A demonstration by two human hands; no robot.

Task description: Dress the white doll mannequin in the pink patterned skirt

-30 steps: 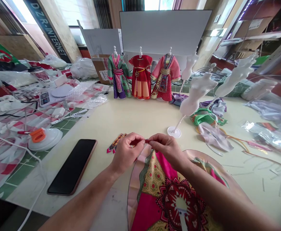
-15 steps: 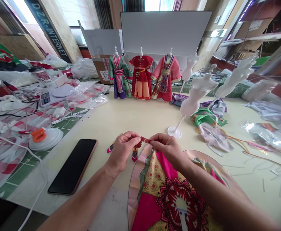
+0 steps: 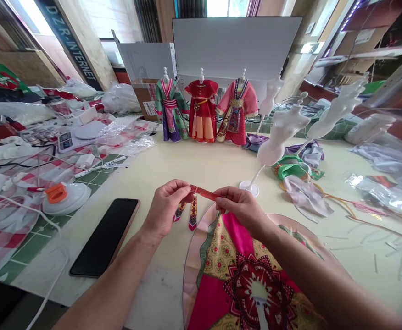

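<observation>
A narrow red fabric band (image 3: 203, 192) stretches between my hands above the table. My left hand (image 3: 168, 204) pinches its left end, and my right hand (image 3: 237, 204) pinches the other end. Below my left fingers hang or lie two patterned strips with pointed pink tips, one of them a dark and yellow strip (image 3: 193, 214); whether they join the band I cannot tell. Under my right forearm a round skirt-like cloth (image 3: 209, 298) lies spread out, with pink and yellow panels and a dark red flower motif around a central hole.
A black phone (image 3: 104, 238) lies to the left. Three dressed mini mannequins, one in a red dress (image 3: 201, 110), stand at the back. A bare white mannequin (image 3: 278, 137) leans at right, near fabric scraps (image 3: 307, 195). A kitchen scale (image 3: 79, 135) sits among clutter at left.
My hands have moved apart, mostly my left hand to the left and slightly up. More of the red band now shows between them. The patterned strips hang closer together.
</observation>
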